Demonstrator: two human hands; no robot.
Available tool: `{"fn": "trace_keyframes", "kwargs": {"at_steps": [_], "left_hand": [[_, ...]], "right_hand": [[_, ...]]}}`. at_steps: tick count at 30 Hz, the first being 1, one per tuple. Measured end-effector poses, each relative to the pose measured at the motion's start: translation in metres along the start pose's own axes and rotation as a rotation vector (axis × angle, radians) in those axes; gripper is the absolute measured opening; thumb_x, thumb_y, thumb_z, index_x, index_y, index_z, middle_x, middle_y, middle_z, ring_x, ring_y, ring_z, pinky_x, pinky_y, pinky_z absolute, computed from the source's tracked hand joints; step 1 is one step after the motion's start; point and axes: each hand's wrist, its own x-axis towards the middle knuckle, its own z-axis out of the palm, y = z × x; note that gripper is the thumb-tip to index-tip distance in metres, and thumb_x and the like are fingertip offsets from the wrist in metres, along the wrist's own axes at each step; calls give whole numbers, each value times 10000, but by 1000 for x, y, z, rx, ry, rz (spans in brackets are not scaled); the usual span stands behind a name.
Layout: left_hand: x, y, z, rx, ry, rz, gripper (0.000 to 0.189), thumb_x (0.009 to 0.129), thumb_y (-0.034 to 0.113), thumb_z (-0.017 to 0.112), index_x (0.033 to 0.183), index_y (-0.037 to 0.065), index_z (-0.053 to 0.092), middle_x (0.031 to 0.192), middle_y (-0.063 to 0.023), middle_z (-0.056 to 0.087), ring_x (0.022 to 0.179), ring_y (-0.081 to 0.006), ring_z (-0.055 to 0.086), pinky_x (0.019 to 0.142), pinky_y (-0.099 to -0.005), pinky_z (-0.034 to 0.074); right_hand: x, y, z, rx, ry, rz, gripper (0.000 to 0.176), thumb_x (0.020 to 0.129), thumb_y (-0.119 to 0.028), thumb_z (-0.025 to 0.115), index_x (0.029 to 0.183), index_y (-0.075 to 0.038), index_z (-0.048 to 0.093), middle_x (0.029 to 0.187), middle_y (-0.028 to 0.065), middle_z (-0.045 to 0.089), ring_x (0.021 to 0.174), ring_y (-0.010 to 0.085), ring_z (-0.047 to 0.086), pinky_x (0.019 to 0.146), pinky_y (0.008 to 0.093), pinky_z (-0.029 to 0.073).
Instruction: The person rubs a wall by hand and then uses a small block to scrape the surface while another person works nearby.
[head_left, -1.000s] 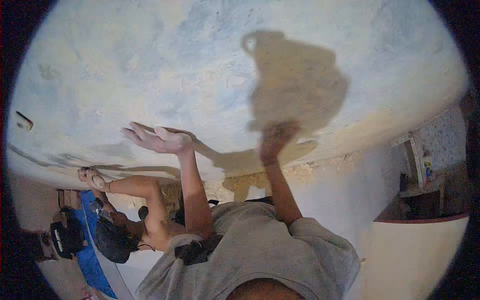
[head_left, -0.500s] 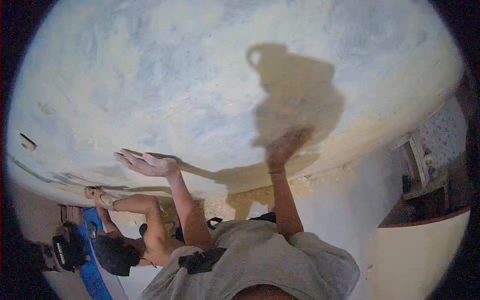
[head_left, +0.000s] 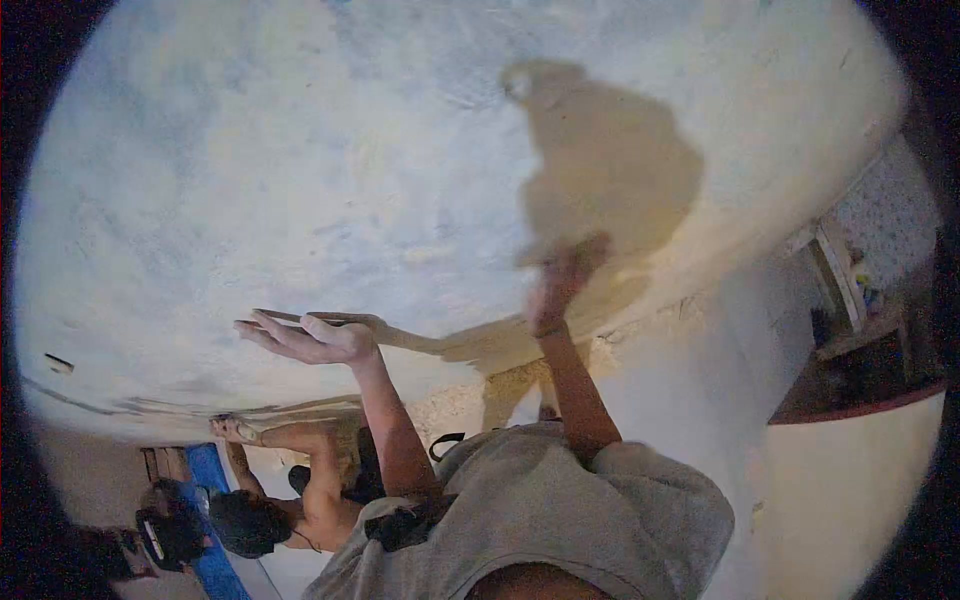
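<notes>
A broad, mottled blue-white plastered surface (head_left: 400, 190) stretches in front of me. My left hand (head_left: 310, 338) is beside it on the left, fingers stretched out and thumb apart, with nothing seen in it. Farther right, my right hand (head_left: 568, 280) reaches up to the same surface, inside the dark shadow (head_left: 620, 160) cast there. Motion blur smears its fingers, and I cannot tell whether anything is under them. A dark band circles that wrist.
At the lower left, another person (head_left: 325, 480) raises both arms to the surface. A blue strip (head_left: 210, 560) runs behind that person. Rough tan patches (head_left: 450, 410) line the lower edge of the surface. To the right are a wooden frame (head_left: 838, 275) and a pale panel (head_left: 850, 500).
My right hand has shifted slightly up and the shadow has changed shape. My left hand appears a little farther right and lower. The other person appears lower and to the right.
</notes>
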Motion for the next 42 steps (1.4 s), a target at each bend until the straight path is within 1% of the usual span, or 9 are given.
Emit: {"fn": "trace_keyframes", "kwargs": {"at_steps": [3, 12, 15, 22, 28, 31, 34, 39, 42], "left_hand": [[-1, -7, -4, 46, -13, -10, 624, 1018, 379, 390, 1461, -60, 393, 1577, -282, 227, 1474, -428, 216, 1167, -561, 245], [-7, -20, -4, -9, 17, -32, 624, 1040, 386, 336, 1458, -75, 382, 1558, -313, 235, 1472, -439, 202, 1169, -547, 273], [-13, -13, -2, -50, 36, -98, 617, 1041, 384, 327, 1471, -56, 376, 1559, -302, 244, 1476, -434, 192, 1176, -549, 254], [0, -41, 6, 13, 20, -117, 638, 1018, 382, 348, 1454, -82, 390, 1586, -270, 223, 1482, -410, 205, 1191, -534, 202], [11, -56, 2, 38, -32, -84, 616, 1046, 357, 322, 1470, -90, 347, 1590, -273, 178, 1483, -406, 194, 1189, -524, 241], [13, -52, 2, 77, -34, -71, 618, 1040, 359, 329, 1467, -87, 357, 1586, -275, 188, 1482, -405, 201, 1188, -522, 242], [5, -37, 1, 67, -23, -107, 612, 1035, 359, 339, 1469, -72, 370, 1585, -278, 199, 1480, -412, 203, 1184, -529, 238], [-24, -36, 16, 15, 16, -147, 617, 1016, 355, 349, 1469, -63, 377, 1584, -273, 223, 1480, -413, 206, 1186, -529, 216], [-21, -44, 11, 51, -41, -110, 612, 1015, 346, 352, 1486, -46, 357, 1597, -263, 187, 1489, -412, 175, 1193, -537, 183]], "right_hand": [[62, 13, -27, 113, 238, 197, 612, 1053, -307, 382, 1559, -34, 173, 1616, 223, 119, 1496, 339, 168, 1220, 483, 127], [44, -125, -26, -250, -95, -750, 674, 979, -273, 471, 1572, -100, 204, 1639, 212, 70, 1523, 326, 29, 1225, 495, 36], [-3, -63, -13, 122, -180, 368, 719, 996, -381, 424, 1581, -70, 144, 1646, 198, 34, 1520, 366, -19, 1223, 496, -28], [208, -32, -10, -357, 150, -325, 637, 1045, -438, 372, 1532, -49, 241, 1607, 221, 170, 1489, 369, 167, 1219, 515, 88], [80, -173, 7, -285, -133, -812, 638, 998, -418, 460, 1570, -224, 256, 1626, 159, 187, 1506, 314, 155, 1199, 585, 22], [59, -74, 19, 232, -37, -56, 665, 1025, -379, 425, 1575, -91, 186, 1633, 187, 119, 1512, 282, 125, 1226, 512, 38], [173, -47, -24, 208, 244, 87, 588, 1062, -320, 360, 1549, -21, 219, 1632, 183, 123, 1505, 302, 144, 1235, 466, 71], [235, -72, -19, -497, 260, -619, 561, 1062, -312, 375, 1536, -32, 263, 1612, 179, 210, 1491, 333, 192, 1231, 465, 109], [129, -154, 21, -293, 42, -913, 553, 1037, -288, 425, 1535, -78, 307, 1605, 181, 239, 1493, 354, 188, 1229, 486, 78]]}}
